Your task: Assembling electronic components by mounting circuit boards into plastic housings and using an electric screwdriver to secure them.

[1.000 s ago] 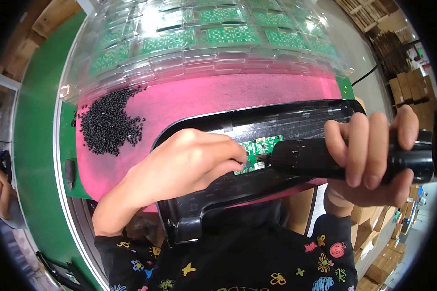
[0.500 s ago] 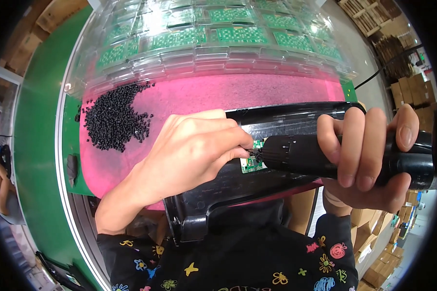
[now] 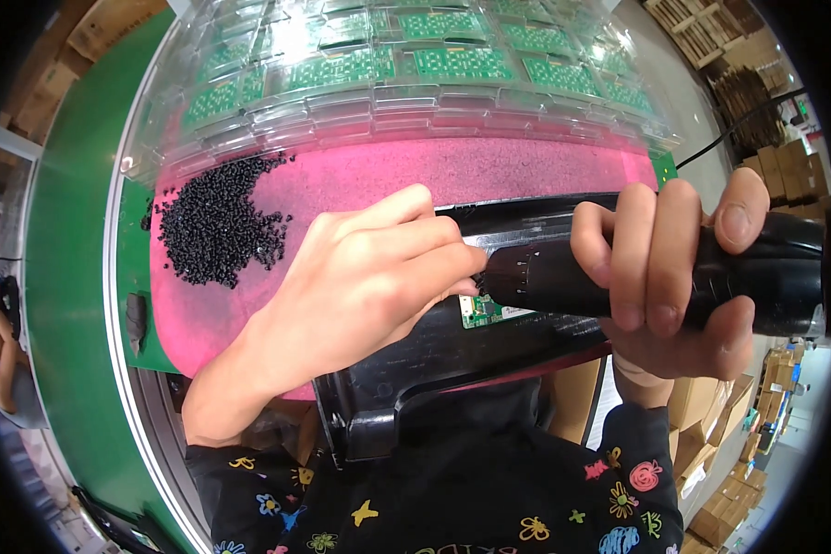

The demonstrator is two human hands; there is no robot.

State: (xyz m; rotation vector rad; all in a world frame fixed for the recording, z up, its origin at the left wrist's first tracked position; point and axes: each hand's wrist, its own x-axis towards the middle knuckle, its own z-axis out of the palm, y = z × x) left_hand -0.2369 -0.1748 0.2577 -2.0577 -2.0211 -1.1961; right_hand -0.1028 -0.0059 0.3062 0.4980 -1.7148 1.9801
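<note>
My right hand [image 3: 679, 268] is wrapped round a black electric screwdriver [image 3: 549, 275], which lies almost level with its nose to the left. At that nose, my left hand [image 3: 374, 263] has thumb and forefinger pinched together, with small black screws [image 3: 478, 284] just showing at the fingertips. Below the nose is a green circuit board [image 3: 485, 312], partly covered by the tool and fingers. It rests in a long black plastic housing [image 3: 415, 365], which my left hand partly hides.
A heap of small black screws [image 3: 217, 226] lies on the pink mat [image 3: 360, 171] at the left. Clear plastic trays [image 3: 406, 102] with green circuit boards [image 3: 462, 63] are stacked along the far side. Cardboard boxes [image 3: 785, 175] stand off to the right.
The screwdriver and my right hand have shifted left and slightly away from me, the nose rising over the board. My left fingertips stay pinched beside it.
</note>
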